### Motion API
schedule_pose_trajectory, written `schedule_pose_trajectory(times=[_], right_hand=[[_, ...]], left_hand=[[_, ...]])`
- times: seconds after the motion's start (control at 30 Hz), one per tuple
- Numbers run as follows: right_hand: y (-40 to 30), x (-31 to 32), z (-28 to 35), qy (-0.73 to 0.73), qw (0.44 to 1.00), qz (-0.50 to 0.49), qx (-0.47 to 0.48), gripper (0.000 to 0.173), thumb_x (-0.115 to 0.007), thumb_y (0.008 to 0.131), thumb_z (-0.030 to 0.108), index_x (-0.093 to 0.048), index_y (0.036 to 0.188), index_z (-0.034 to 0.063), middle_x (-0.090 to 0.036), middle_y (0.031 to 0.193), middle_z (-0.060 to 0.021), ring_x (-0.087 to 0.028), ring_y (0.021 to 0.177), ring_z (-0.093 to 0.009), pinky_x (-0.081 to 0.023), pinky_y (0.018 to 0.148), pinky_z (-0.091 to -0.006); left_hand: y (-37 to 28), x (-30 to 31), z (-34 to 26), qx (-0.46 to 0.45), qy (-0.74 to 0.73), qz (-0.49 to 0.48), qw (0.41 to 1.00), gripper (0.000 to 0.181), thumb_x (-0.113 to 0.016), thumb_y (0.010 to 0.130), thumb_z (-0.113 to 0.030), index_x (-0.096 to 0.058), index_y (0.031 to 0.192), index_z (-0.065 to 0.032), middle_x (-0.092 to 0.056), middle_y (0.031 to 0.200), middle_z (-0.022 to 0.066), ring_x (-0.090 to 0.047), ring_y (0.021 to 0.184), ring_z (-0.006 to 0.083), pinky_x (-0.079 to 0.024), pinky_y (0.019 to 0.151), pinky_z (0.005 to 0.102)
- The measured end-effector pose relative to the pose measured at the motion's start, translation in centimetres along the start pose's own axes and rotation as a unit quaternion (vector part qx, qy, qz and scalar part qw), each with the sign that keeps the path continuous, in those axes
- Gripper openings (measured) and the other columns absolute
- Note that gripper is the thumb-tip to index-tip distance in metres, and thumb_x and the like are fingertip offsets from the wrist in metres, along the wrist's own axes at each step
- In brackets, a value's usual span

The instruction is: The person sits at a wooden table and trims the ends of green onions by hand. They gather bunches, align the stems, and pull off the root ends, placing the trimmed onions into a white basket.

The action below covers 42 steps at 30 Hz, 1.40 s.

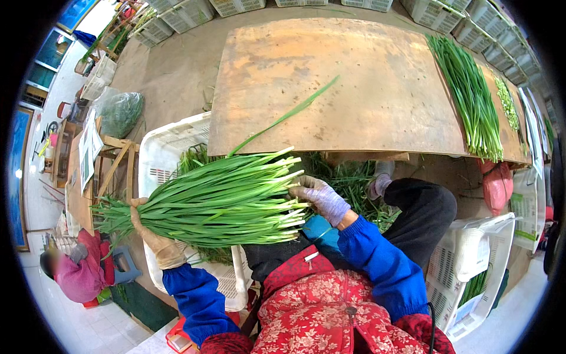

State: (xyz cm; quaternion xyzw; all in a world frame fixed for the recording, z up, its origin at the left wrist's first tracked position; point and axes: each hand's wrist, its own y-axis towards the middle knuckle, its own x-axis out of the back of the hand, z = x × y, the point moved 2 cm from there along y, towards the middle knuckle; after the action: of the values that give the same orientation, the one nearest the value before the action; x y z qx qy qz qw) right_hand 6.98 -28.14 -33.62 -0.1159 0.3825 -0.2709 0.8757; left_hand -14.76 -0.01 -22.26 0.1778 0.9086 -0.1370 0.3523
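A large fanned bunch of green garlic chives (221, 201) lies across the front of my body, pale stem ends to the right. My left hand (154, 234), in a tan coated glove, grips it near its leafy end. At the stem ends, my right hand (322, 198), in a worn lavender knit glove, has its thumb and fingertips closed together on one or more stems. Behind the bunch, a single long chive leaf (287, 116) slants over the wooden table (353, 88). Another pile of chives (468, 95) rests at the table's right end.
A white plastic crate (152, 146) with greens stands beneath the bunch. Loose leaves (349, 181) lie under the table. Another white crate (442, 265) is at the right, near a pink bag (496, 186). A person in pink (84, 274) sits at the far left. Crates (188, 17) line the back.
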Motion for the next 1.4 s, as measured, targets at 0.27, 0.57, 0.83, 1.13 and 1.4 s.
schedule_pose_trajectory(times=[0.27,0.57,0.83,1.13,1.4], right_hand=[[-1.5,10.8,0.2,-0.032,0.962,-0.229,0.148,0.022,-0.060,0.078,0.015,-0.058,0.096,0.0028,-0.059,0.082,-0.0038,-0.056,0.070,-0.014,-0.046,0.062,-0.0259],[-5.3,-0.1,5.4,-0.482,0.847,-0.105,0.198,0.041,-0.067,0.075,0.031,-0.058,0.108,0.0088,-0.057,0.101,-0.0163,-0.059,0.089,-0.029,-0.047,0.075,-0.0361],[-2.9,-2.6,4.3,-0.436,0.866,0.003,0.244,0.019,-0.059,0.082,0.023,-0.064,0.089,0.0061,-0.058,0.083,-0.0126,-0.059,0.078,-0.029,-0.047,0.069,-0.0359],[-2.7,-3.0,4.2,-0.585,0.771,-0.003,0.252,0.023,-0.060,0.081,0.031,-0.062,0.090,0.0103,-0.058,0.086,-0.0124,-0.060,0.076,-0.031,-0.047,0.065,-0.0389],[-2.7,-1.9,3.7,-0.584,0.770,0.003,0.256,0.021,-0.062,0.080,0.025,-0.060,0.084,0.0043,-0.058,0.078,-0.0151,-0.059,0.072,-0.032,-0.047,0.064,-0.0382]], left_hand=[[-0.7,0.5,-0.1,-0.071,0.098,-0.052,0.991,0.018,-0.057,0.087,-0.027,-0.060,0.092,-0.0098,-0.062,0.090,0.0019,-0.060,0.082,0.0169,-0.051,0.076,0.0324],[0.8,2.7,-0.4,-0.036,0.077,-0.031,0.996,0.021,-0.057,0.086,-0.032,-0.060,0.091,-0.0113,-0.061,0.090,0.0030,-0.060,0.083,0.0177,-0.051,0.075,0.0328],[2.3,1.2,-0.7,-0.038,0.152,-0.008,0.988,0.022,-0.058,0.084,-0.033,-0.059,0.085,-0.0106,-0.060,0.086,0.0033,-0.059,0.078,0.0171,-0.050,0.071,0.0307],[3.1,1.7,-0.5,-0.014,0.106,-0.003,0.994,0.015,-0.056,0.087,-0.027,-0.058,0.088,-0.0125,-0.059,0.086,0.0014,-0.058,0.080,0.0172,-0.051,0.072,0.0333],[3.6,3.1,-0.5,-0.021,0.139,-0.029,0.990,0.014,-0.056,0.087,-0.026,-0.059,0.084,-0.0126,-0.058,0.085,0.0008,-0.059,0.077,0.0168,-0.052,0.068,0.0324]])
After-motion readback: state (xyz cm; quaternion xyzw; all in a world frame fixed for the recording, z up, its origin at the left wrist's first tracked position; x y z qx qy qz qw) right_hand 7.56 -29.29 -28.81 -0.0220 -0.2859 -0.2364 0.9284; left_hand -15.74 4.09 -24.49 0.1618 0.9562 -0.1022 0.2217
